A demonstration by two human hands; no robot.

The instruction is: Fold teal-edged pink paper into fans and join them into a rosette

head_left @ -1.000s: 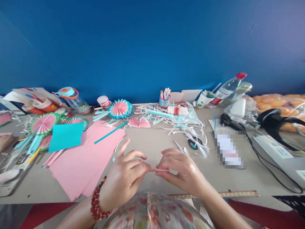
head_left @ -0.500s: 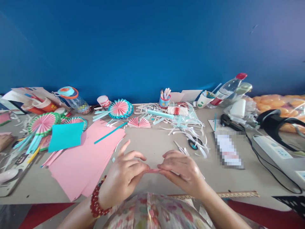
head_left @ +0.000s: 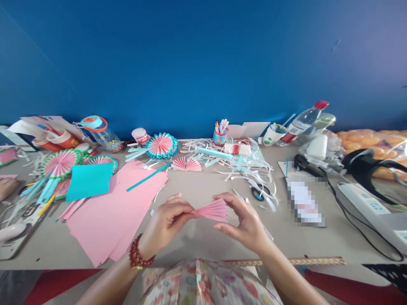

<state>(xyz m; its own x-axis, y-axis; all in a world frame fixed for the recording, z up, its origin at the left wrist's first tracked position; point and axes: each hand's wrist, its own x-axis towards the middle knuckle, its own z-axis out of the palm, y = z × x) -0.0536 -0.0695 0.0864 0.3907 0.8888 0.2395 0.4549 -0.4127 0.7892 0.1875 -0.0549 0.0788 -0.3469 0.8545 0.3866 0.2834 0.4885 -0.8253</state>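
A pink pleated paper piece fans out between my hands, just above the beige table. My left hand, with a red bead bracelet on its wrist, pinches the narrow folded end. My right hand holds the wide end, with fingers curled above it and the thumb below. Several pink paper sheets lie on the table just left of my left hand.
Finished pink-and-teal paper fans and a pink half fan lie further back. A teal sheet, paper strip scraps, scissors, a pen cup, a bottle, a power strip and a ruler surround them. Another person's hand shows at the left edge.
The folded pink strip, held flat and closed between both hands before, has been spread open into a fan shape; both hands rose slightly.
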